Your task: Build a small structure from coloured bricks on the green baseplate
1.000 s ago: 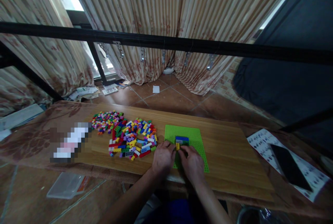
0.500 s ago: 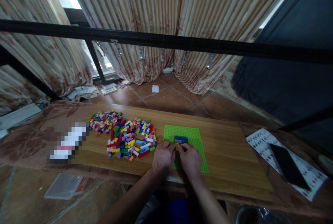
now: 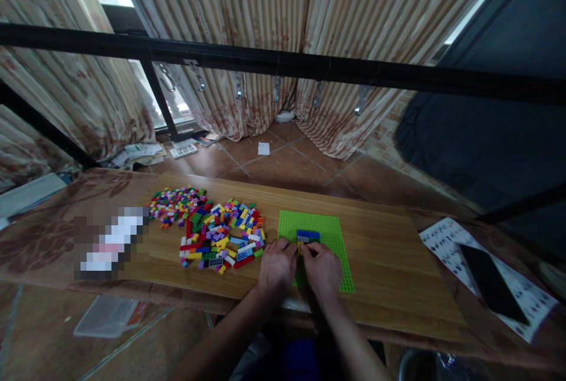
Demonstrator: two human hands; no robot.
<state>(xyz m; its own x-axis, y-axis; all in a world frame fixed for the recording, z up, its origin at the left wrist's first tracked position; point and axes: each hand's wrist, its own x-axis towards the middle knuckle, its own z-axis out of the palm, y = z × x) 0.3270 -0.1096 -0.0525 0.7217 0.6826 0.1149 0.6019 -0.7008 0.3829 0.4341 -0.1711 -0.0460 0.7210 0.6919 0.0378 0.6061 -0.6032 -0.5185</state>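
Observation:
A green studded baseplate (image 3: 331,226) lies on the wooden board (image 3: 389,251). On it sits a small blue brick build (image 3: 308,235), with a greyish part along its near side. At its front left edge is a yellow brick (image 3: 300,248), between the fingertips of both hands. My left hand (image 3: 277,266) is closed at the left edge of the baseplate, its fingertips against the yellow brick. My right hand (image 3: 323,269) is closed over the baseplate, thumb and finger pinched on the same brick. The fingers partly hide the brick and the near side of the build.
Loose bricks (image 3: 230,233) in many colours are spread left of the baseplate, with a pile of smaller pieces (image 3: 174,204) beyond. A black phone (image 3: 493,283) rests on a printed sheet (image 3: 446,236) at the right. A black rail (image 3: 265,61) crosses beyond the board.
The camera view has shifted slightly. Both hands remain at the yellow brick in nearly the same pose.

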